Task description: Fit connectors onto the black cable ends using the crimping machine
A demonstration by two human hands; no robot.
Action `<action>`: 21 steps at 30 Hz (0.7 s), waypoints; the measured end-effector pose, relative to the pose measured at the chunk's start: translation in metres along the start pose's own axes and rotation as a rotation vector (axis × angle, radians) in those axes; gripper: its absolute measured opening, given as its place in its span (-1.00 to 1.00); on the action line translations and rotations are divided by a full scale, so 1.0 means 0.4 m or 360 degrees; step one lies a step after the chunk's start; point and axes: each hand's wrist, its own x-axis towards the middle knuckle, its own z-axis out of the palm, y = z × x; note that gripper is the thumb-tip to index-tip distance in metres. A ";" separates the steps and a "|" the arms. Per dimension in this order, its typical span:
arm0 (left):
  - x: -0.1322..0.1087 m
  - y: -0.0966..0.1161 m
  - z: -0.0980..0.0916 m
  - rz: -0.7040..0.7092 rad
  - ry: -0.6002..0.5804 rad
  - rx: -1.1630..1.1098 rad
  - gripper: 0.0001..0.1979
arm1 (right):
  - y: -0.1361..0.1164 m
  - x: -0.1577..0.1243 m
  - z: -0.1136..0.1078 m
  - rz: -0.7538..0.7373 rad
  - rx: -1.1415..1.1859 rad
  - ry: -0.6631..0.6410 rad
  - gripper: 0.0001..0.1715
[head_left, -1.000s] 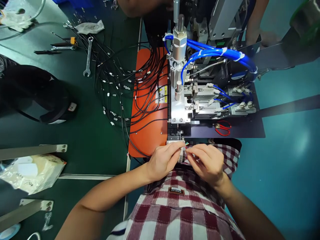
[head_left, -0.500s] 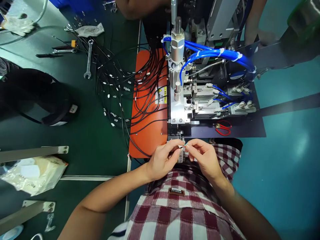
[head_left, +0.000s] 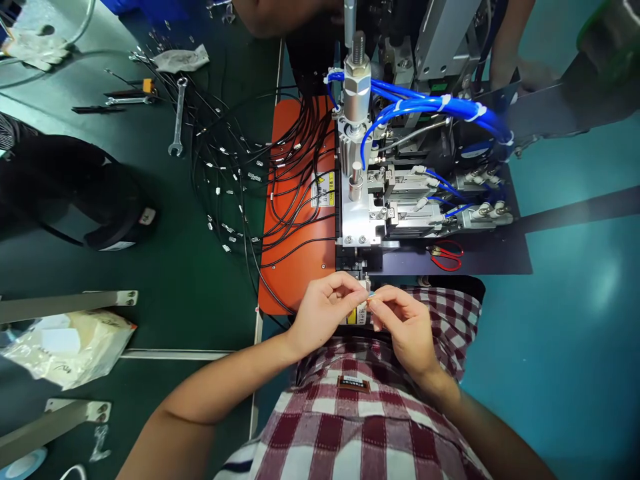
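both hands meet low at the near edge of the bench, just in front of the pneumatic press (head_left: 357, 220). the left hand (head_left: 325, 313) is curled, with thumb and forefinger closed on a small cable end. the right hand (head_left: 403, 323) is pinched too, its fingertips nipping the coloured wire tips (head_left: 369, 301) that poke out between the two hands. that little end sits just below the press's dark front block (head_left: 353, 263), near it but not in it.

this looks to me like the sorting step, the cores being spread or lined up by fingertip (too small to tell how many, or in what order). the next move, as i judge it, calls for a steady, straight feed toward that front block, tips together and fingers clear of the tooling.

off to the left, black cables (head_left: 250, 173) with metal ends fan across the orange plate (head_left: 295, 267). red-handled snips (head_left: 447, 257) lie to the right of the press, and a spanner (head_left: 176, 117) rests on the green mat (head_left: 200, 287). another person's arm (head_left: 505, 47) shows at the far side.
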 end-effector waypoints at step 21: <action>-0.019 0.023 -0.018 -0.0157 -0.0158 -0.0306 -0.87 | -0.012 -0.006 0.005 0.0180 0.0111 -0.0099 -0.87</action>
